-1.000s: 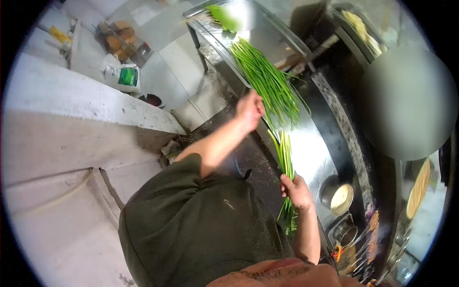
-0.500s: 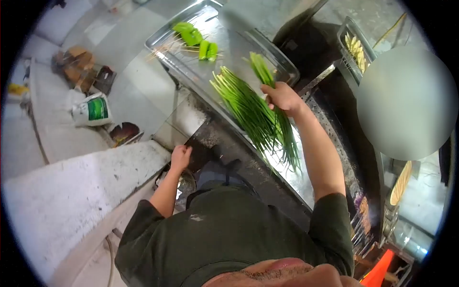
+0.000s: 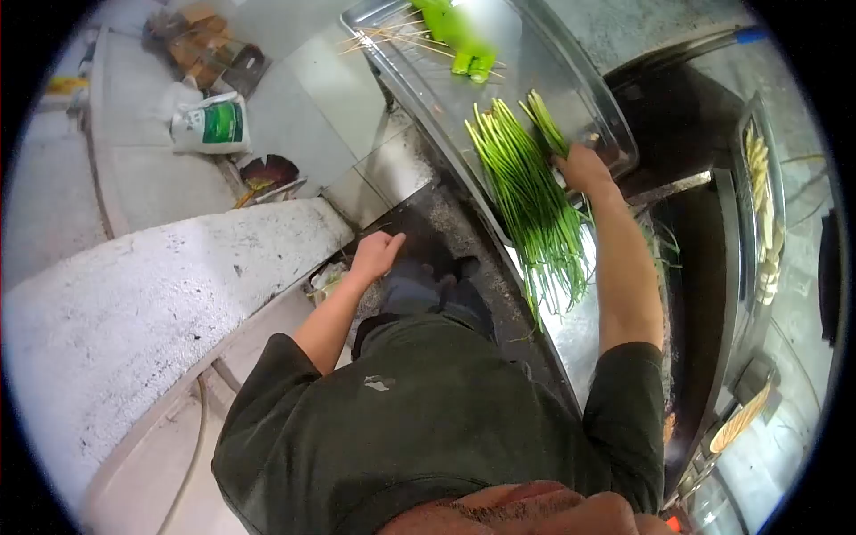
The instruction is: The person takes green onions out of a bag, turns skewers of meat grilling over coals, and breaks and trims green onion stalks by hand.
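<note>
My right hand (image 3: 584,169) is closed around the stem end of a small bunch of garlic chives, over the metal tray (image 3: 596,85). Beside it, and overlapping it lower down, a larger spread of garlic chives (image 3: 522,192) trails its thin leaf ends over the tray's near part. My left hand (image 3: 377,256) is curled into a fist in front of my body, away from the tray, with nothing visible in it. Skewered green pepper pieces (image 3: 473,64) lie at the tray's far end, partly blurred.
A second tray (image 3: 765,214) with pale skewered food stands at the right, past a dark grill-like trough (image 3: 695,276). On the left are a white ledge (image 3: 178,285), a white-and-green bag (image 3: 214,123) and cardboard pieces (image 3: 201,45).
The view has shifted, so the tray appears farther right and higher. The chives in my right hand now lie closer against the larger spread. My left fist has come nearer the tray's side.
</note>
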The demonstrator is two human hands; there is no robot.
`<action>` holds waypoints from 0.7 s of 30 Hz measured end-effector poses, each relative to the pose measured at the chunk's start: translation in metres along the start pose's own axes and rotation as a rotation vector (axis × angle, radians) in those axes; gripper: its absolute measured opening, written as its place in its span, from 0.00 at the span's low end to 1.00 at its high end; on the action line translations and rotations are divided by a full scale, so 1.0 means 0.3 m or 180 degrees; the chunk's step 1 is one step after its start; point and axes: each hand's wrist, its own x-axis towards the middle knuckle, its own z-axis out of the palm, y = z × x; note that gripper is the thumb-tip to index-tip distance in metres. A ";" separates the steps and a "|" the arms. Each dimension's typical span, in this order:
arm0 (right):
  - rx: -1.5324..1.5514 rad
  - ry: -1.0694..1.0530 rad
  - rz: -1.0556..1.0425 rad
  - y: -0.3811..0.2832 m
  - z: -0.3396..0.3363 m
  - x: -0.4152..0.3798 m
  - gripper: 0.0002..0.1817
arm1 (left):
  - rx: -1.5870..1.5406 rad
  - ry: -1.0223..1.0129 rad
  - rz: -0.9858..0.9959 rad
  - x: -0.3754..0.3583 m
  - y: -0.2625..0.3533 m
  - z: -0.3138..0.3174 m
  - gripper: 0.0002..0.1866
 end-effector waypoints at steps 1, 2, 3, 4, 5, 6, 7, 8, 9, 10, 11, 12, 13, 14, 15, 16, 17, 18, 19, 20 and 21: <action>0.0087 0.0036 -0.0013 -0.011 -0.007 -0.027 0.28 | -0.0301 0.0333 0.0260 0.003 -0.002 0.031 0.19; 0.0071 0.0002 0.0057 -0.024 -0.020 -0.049 0.30 | -0.0594 0.0676 0.0533 0.010 0.000 0.061 0.20; 0.0171 0.0065 0.0077 -0.026 -0.028 -0.057 0.30 | -0.0878 0.1015 0.0803 0.007 0.005 0.079 0.21; 0.0275 0.0118 0.0098 -0.026 -0.027 -0.064 0.30 | -0.0812 0.0906 0.0984 0.006 0.038 0.059 0.20; 0.0376 0.0176 0.0114 -0.026 -0.023 -0.072 0.31 | -0.0457 0.0587 0.0706 0.004 0.073 0.042 0.18; 0.0386 0.0490 0.0032 -0.029 -0.015 -0.094 0.30 | -0.0102 0.0276 0.0431 -0.009 0.148 -0.005 0.16; 0.0434 0.0845 -0.0086 -0.036 -0.011 -0.113 0.30 | 0.0277 0.0018 0.0143 -0.022 0.202 -0.039 0.15; 0.0462 0.1166 -0.0147 -0.043 -0.003 -0.125 0.29 | 0.0233 0.0347 0.0526 -0.022 0.201 -0.030 0.14; 0.0444 0.1701 -0.0446 -0.048 0.006 -0.114 0.27 | -0.0107 0.0627 0.0697 -0.029 0.223 -0.025 0.14; 0.0424 0.2232 -0.0733 -0.057 0.015 -0.103 0.26 | -0.0446 0.0893 0.0876 -0.033 0.257 -0.015 0.15; 0.0396 0.2747 -0.1011 -0.066 0.025 -0.093 0.24 | -0.0792 0.1141 0.1052 -0.031 0.283 -0.004 0.16; 0.0767 0.2669 -0.0968 -0.133 0.001 -0.131 0.22 | -0.0655 0.0994 0.1102 -0.023 0.294 0.005 0.15; 0.0965 0.2201 -0.0733 -0.201 -0.012 -0.163 0.21 | -0.0525 0.0844 0.1165 -0.001 0.307 0.006 0.15; 0.0918 0.2180 -0.0788 -0.229 0.001 -0.142 0.21 | -0.0400 0.0708 0.1246 0.030 0.324 0.004 0.15; 0.0872 0.2146 -0.0839 -0.252 0.026 -0.115 0.21 | -0.0466 0.0611 0.1233 0.049 0.355 -0.001 0.14; 0.0847 0.1987 -0.0677 -0.273 0.034 -0.093 0.19 | -0.0529 0.0499 0.1217 0.061 0.401 -0.015 0.14; 0.0945 0.1966 -0.0721 -0.271 0.059 -0.058 0.18 | -0.0589 0.0372 0.1202 0.077 0.440 -0.025 0.14; 0.1052 0.1961 -0.0748 -0.261 0.084 -0.013 0.17 | -0.0987 0.0326 0.1204 0.098 0.465 -0.029 0.14; 0.1148 0.1916 -0.0772 -0.258 0.099 -0.005 0.17 | -0.1080 0.0281 0.1295 0.118 0.487 -0.046 0.14; 0.1498 0.1828 -0.0691 -0.251 0.120 -0.012 0.16 | -0.1199 0.0241 0.1358 0.140 0.508 -0.066 0.14; 0.1840 0.1792 -0.0623 -0.249 0.103 -0.019 0.16 | -0.1314 0.0243 0.1458 0.182 0.527 -0.085 0.14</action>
